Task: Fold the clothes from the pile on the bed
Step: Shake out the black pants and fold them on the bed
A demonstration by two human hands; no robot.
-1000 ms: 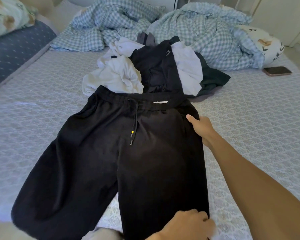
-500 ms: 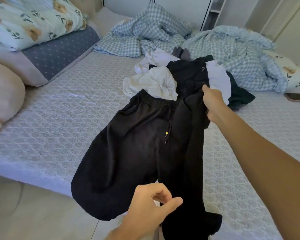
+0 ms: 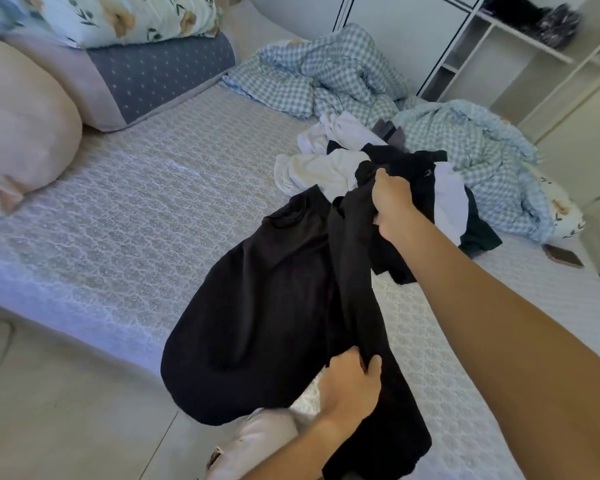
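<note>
Bright, soft daylight; faint bluish cast along the bed (image 3: 125,216) edge left of the hands. Slight motion blur. Strong wide-angle bending toward the corners. Black trousers (image 3: 274,306) nearly detail-free.

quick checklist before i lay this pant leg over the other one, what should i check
1. Right hand grips the waistband end of the black drawstring trousers: ok.
2. Left hand grips the lower leg fabric, fingers closed on it: ok.
3. Leg being carried over lies smooth: not ok, it is bunched into a narrow twisted band.
4. Other leg flat on the patterned grey bedcover: not ok, its end hangs past the bed edge.
5. Waistband clear of the pile of white and dark clothes: not ok, it touches the pile.
6. Both leg hems line up: cannot tell, the hems are not clearly visible.
</note>
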